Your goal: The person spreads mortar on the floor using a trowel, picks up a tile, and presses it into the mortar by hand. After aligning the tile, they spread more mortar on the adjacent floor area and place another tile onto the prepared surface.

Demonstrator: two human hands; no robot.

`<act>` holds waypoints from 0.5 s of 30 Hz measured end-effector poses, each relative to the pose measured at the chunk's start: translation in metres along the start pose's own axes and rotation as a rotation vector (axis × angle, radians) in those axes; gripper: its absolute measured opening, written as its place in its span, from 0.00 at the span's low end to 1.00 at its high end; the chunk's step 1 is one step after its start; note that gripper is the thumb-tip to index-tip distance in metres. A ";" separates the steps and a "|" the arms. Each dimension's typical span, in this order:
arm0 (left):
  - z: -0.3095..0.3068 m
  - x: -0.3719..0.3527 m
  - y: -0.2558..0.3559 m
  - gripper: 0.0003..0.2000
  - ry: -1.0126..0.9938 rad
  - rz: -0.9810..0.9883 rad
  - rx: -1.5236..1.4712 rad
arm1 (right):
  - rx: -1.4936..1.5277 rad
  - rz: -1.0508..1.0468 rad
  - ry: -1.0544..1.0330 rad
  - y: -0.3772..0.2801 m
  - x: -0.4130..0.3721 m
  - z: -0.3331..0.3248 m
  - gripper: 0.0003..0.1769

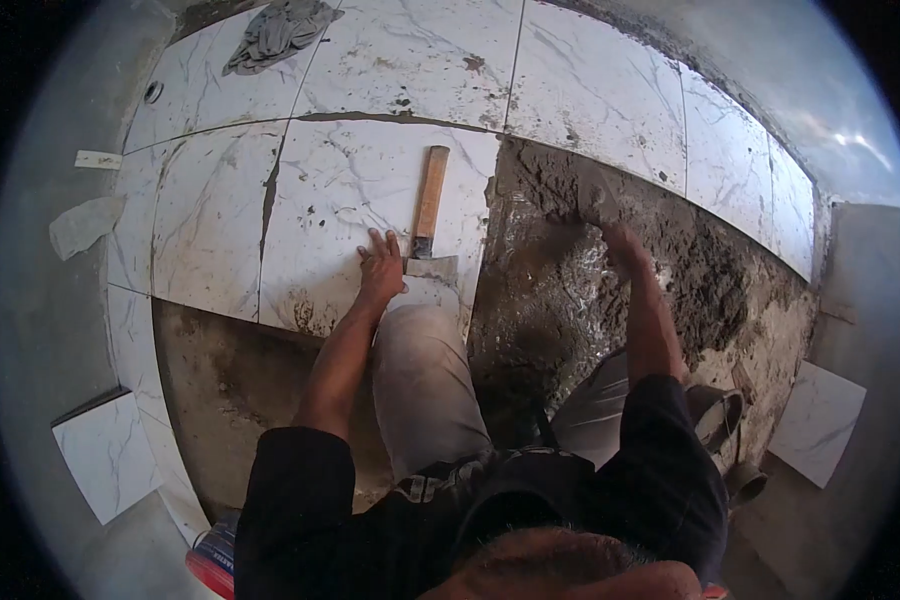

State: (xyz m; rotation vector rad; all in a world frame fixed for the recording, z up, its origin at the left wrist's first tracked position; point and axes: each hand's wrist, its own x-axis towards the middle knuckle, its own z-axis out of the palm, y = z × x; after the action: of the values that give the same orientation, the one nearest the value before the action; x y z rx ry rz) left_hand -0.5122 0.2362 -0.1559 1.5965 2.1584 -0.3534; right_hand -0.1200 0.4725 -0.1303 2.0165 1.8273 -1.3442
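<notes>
The left hand (381, 270) lies open on a tile (330, 190) beside a wood-handled tool (430, 205). The right hand (622, 248) grips a trowel (596, 196) at the mortar (690, 270).

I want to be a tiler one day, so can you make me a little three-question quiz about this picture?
1. True or false: the left hand is gripping the hatchet-like tool.
2. Which hand is down at the wet mortar?
A) left hand
B) right hand
3. Fill in: the grey, crumpled thing on the far tiles is a ____.

Key: 1. False, it lies beside that hand; 2. B; 3. cloth.
</notes>
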 end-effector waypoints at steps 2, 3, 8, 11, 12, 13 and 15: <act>0.001 0.000 -0.002 0.57 0.007 -0.006 -0.010 | -0.046 -0.036 0.003 0.026 0.036 0.041 0.23; 0.002 0.000 -0.002 0.57 0.023 -0.005 0.003 | 0.203 -0.021 0.074 0.036 0.058 0.067 0.21; 0.006 0.000 -0.003 0.57 0.070 0.024 0.036 | 0.764 -0.020 -0.036 -0.079 0.011 0.114 0.18; 0.006 0.001 -0.004 0.57 0.047 0.024 0.031 | 0.644 -0.652 0.156 -0.047 0.096 0.192 0.19; 0.007 0.001 -0.005 0.57 0.048 0.022 0.031 | 0.644 -0.653 0.155 -0.067 0.078 0.186 0.19; 0.009 0.001 -0.004 0.57 0.057 0.018 0.037 | 0.841 -0.309 0.062 -0.103 0.039 0.169 0.19; 0.011 0.003 -0.005 0.57 0.071 0.015 0.038 | 1.013 0.041 -0.028 -0.140 0.006 0.149 0.19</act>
State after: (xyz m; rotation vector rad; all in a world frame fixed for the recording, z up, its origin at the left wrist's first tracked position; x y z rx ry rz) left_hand -0.5158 0.2318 -0.1674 1.6688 2.2036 -0.3391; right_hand -0.3165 0.4255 -0.1594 2.3196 1.1278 -2.6034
